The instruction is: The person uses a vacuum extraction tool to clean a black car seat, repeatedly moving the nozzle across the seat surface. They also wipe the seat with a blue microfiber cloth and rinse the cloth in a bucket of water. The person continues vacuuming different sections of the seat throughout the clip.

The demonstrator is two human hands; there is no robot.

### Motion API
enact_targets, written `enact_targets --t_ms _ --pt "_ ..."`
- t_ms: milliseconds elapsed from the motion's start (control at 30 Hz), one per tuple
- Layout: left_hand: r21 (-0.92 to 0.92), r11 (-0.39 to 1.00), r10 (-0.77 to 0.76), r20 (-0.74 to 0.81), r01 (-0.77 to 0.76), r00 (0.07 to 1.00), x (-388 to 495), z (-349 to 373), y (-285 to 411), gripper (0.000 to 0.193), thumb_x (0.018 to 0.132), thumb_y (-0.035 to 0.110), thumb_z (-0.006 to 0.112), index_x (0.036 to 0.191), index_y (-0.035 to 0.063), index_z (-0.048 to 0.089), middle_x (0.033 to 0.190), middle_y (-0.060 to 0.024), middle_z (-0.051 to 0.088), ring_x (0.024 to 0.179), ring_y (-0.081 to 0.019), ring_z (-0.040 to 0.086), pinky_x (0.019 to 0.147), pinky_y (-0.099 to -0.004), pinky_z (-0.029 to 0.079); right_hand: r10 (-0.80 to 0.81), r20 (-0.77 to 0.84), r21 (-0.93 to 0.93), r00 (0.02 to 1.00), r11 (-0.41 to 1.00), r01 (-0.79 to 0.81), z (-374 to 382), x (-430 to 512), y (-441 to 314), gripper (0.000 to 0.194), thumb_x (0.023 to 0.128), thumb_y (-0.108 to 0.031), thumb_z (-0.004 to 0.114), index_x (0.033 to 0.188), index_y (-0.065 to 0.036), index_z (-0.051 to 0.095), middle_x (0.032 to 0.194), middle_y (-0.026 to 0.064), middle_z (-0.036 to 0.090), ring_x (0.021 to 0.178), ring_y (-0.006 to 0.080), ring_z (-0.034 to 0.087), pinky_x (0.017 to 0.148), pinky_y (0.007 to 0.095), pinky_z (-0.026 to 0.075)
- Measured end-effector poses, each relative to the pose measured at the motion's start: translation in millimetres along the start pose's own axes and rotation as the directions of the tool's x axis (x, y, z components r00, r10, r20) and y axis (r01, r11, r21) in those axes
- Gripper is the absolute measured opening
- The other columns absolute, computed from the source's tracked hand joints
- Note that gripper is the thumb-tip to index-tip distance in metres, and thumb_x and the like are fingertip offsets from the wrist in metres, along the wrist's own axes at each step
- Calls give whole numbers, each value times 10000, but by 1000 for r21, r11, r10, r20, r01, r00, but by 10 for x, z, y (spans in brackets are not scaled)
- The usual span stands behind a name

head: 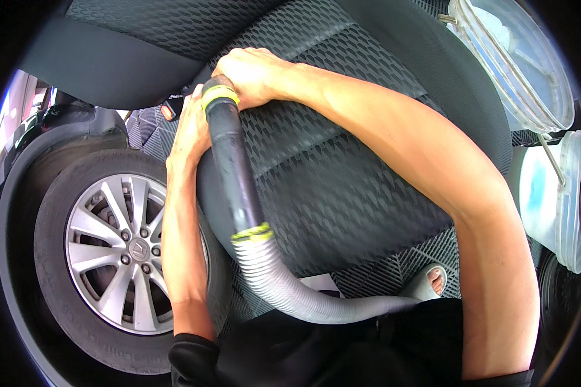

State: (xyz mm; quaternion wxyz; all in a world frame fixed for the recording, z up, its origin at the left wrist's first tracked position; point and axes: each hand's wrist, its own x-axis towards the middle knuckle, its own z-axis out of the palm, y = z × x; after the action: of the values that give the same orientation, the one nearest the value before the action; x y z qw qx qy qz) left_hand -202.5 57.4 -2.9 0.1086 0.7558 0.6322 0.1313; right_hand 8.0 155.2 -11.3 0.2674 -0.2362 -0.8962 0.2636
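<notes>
A black vacuum wand (230, 164) with yellow bands slants up across a dark patterned car seat. Its lower end joins a ribbed grey hose (290, 295), which curves off to the right past my body. At the wand's bent upper end, my right hand (249, 75) is closed around it, close to the crease between the seat cushion (329, 203) and the backrest (140, 63). My left hand (192, 121) lies along the wand's left side, by the cushion's edge. The wand hides its palm and some fingers, so its grip cannot be made out. The nozzle's tip is hidden.
A car wheel (138, 249) with a silver alloy rim fills the left side inside its arch. Plastic buckets (544, 193) and a clear plastic tub (527, 72) stand on the right. An orange-and-black seat belt buckle (169, 110) sits beside the seat. Grey grid tiles (368, 278) cover the floor.
</notes>
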Motion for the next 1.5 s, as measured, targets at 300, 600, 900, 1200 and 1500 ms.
enact_targets --t_ms 300,600,900,1200,1500 --pt "-139 989 -31 97 44 995 269 -60 -280 562 846 250 982 1298 23 737 1168 -112 785 1154 -190 661 1072 -384 535 97 33 17 995 995 -98 -102 122 -40 469 738 -455 936 1074 -136 864 1033 150 836 997 335 812 909 485 632" --pt "-249 968 55 151 -16 987 535 46 167 769 881 338 931 1477 12 573 1272 -154 745 1235 -279 667 1129 -425 504 202 51 4 978 979 -203 -272 49 158 517 769 -512 913 1113 -128 868 1079 145 840 1033 315 810 928 470 621" --pt "43 999 -31 162 24 986 504 -26 78 858 859 468 918 1532 49 589 1422 -163 720 1388 -358 617 1211 -457 461 238 70 2 969 971 -239 -249 143 132 533 783 -544 868 1113 -125 873 1068 162 838 1012 322 816 906 474 631" --pt "-175 975 128 -40 -134 991 476 231 -154 854 863 399 931 1538 16 575 1500 -179 670 1462 -355 559 1242 -452 414 243 29 -66 970 968 -241 -224 150 177 581 765 -562 885 1116 -100 860 1074 193 832 1022 370 809 914 490 631" --pt "-119 990 90 117 -76 989 654 30 316 378 871 227 889 1136 -22 789 1072 -234 810 1090 -416 776 952 -492 587 231 -19 -28 973 972 -231 -278 78 696 588 750 -544 918 1049 -41 851 1040 221 827 1030 358 817 927 474 620"
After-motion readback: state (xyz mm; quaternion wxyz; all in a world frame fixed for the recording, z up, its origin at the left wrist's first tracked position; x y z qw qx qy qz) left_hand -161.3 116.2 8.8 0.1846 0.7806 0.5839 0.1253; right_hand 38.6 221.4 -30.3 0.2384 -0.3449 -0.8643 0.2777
